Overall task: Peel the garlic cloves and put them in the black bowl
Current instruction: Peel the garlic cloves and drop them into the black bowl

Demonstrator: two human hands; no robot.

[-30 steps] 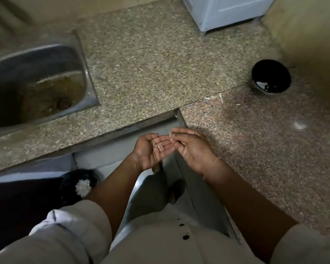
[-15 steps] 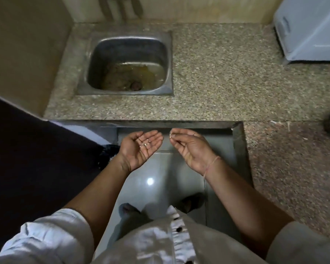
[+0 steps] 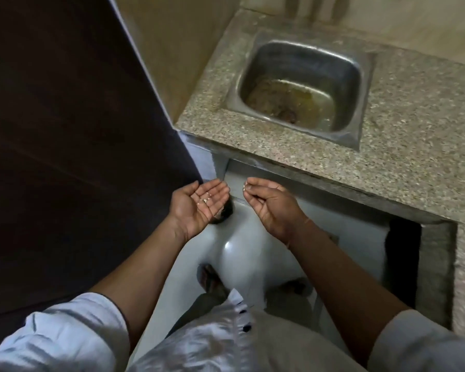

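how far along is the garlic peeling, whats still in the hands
Done: no whole clove shows anywhere, which hints that the peeling is finished or paused. The black bowl is out of view, so its contents cannot be checked.
In hand: the left hand carries a few pale scraps on its open palm, and the right hand pinches one small flake at its fingertips.
Left: probably discarding these bits.

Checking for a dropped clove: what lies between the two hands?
In the head view nothing is held there: left hand and right hand are apart; through the gap show pale floor and a dark object.
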